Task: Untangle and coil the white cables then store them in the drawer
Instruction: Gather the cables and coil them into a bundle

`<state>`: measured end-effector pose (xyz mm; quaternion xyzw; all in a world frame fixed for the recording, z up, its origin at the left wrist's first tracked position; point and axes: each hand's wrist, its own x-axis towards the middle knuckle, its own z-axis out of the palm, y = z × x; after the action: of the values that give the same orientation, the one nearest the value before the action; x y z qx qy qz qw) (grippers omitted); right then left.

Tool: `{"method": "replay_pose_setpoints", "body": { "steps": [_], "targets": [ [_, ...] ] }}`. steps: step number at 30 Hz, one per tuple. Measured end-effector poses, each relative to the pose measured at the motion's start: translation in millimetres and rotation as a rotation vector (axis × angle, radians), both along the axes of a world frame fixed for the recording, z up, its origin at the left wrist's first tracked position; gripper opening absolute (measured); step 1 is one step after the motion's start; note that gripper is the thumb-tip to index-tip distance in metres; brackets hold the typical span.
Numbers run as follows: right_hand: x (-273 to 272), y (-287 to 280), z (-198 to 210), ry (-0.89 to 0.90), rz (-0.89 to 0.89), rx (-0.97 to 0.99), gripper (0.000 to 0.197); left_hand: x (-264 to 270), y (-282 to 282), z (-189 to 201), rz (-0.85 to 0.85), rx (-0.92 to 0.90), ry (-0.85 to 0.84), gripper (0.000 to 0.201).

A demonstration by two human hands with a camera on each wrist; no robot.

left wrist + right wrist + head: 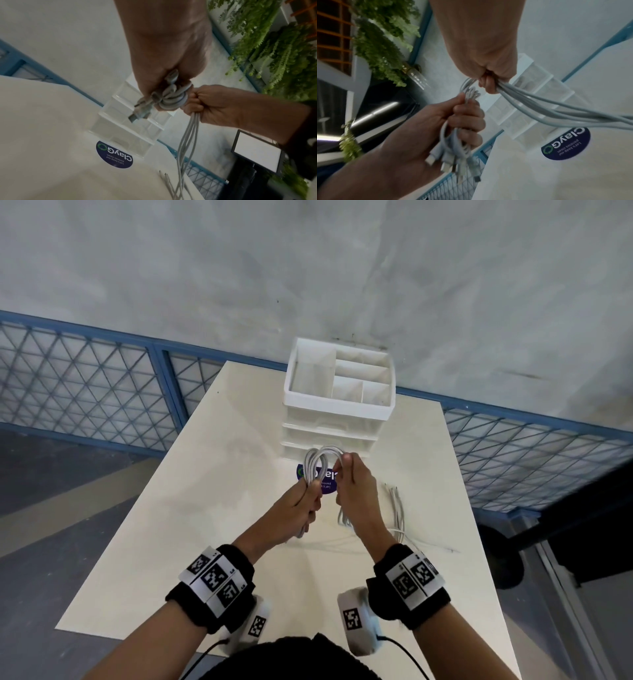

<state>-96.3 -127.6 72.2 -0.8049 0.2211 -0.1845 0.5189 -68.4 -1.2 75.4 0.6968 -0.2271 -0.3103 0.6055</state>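
Note:
A bundle of white cables (320,461) arches in a loop between both hands above the table, in front of the drawer unit (337,405). My left hand (308,503) grips the bundle's lower part, with several plug ends (453,162) sticking out under the fist. My right hand (347,474) grips the strands (556,108) at the loop's far side. From it the cable tails (397,510) trail down onto the table at the right. In the left wrist view, cable turns (173,97) sit bunched between the two fists. The unit's translucent drawers (130,129) look closed.
The white drawer unit has an open compartment tray (342,378) on top and stands at the table's far edge. A round dark blue sticker (327,479) lies on the cream table (171,525) just below my hands. A blue mesh railing (102,392) runs behind the table.

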Motion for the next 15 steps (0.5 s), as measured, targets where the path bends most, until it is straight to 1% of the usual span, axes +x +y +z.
{"method": "replay_pose_setpoints", "body": {
  "steps": [2,5,9,11,13,15],
  "targets": [
    [-0.8,5.4,1.8,0.054,0.017,-0.004,0.032,-0.1,-1.6,-2.0,0.025,0.000,-0.004,0.030],
    [-3.2,10.7,1.2,0.096,0.035,0.039,0.035,2.1,-4.7,-2.8,-0.006,0.035,-0.007,0.027],
    [-6.9,9.7,4.3,0.098,0.091,0.046,0.040,5.5,-4.9,-8.0,-0.058,0.088,-0.071,0.033],
    [-5.4,6.1,4.3,0.120,0.091,-0.047,0.044,5.0,-5.5,-7.9,-0.056,0.089,-0.078,0.032],
    [-4.6,4.3,5.6,0.149,0.099,-0.135,0.047,6.2,-6.2,-5.7,-0.039,0.085,-0.088,0.026],
    [-3.6,1.4,2.1,0.227,0.084,-0.156,0.042,8.7,-4.6,-4.7,-0.042,0.072,-0.089,0.022]
  ]
}}
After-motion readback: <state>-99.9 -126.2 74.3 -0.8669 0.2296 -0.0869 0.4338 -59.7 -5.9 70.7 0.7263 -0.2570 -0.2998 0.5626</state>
